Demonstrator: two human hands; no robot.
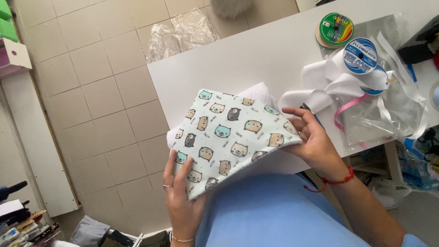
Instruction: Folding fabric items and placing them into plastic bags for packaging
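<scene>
White worktop point(256, 59) fills the upper right of my view, its near-left corner pointing down twd me, tiled floor point(91, 91) off to the left. My blue top point(274, 215) takes up the bottom, below the worktop's near edge.

Printed cloth point(231, 137), pale mint w/ little cartoon animal faces in tan, grey & teal, is the biggest thing in hand. It sits over the worktop's near-left corner, tilted, roughly square, one corner hanging past the edge twd me. Under it a white towelling layer point(256, 91) shows along its top & left sides (looks like the same piece's backing, can't tell for sure).

Clear plastic bags point(388, 114) lie at the worktop's right part, w/ loose white ribbon point(320, 77) heaped on them & a thin pink ribbon point(347, 107) trailing out below. Another clear plastic wrapper point(183, 32) lies on the floor beyond the worktop's far-left edge.

My left hand point(180, 196) grips the cloth's lower-left corner, fingers spread flat on the print, thumb behind. My right hand point(311, 137) pinches the cloth's right corner, fingertips curled on its edge, red string bracelet point(336, 180) at the wrist.

Ribbon spools near the worktop's far-right: one blue & white spool point(360, 56) on the white ribbon, one flat green spool point(336, 28) just beyond it.
</scene>
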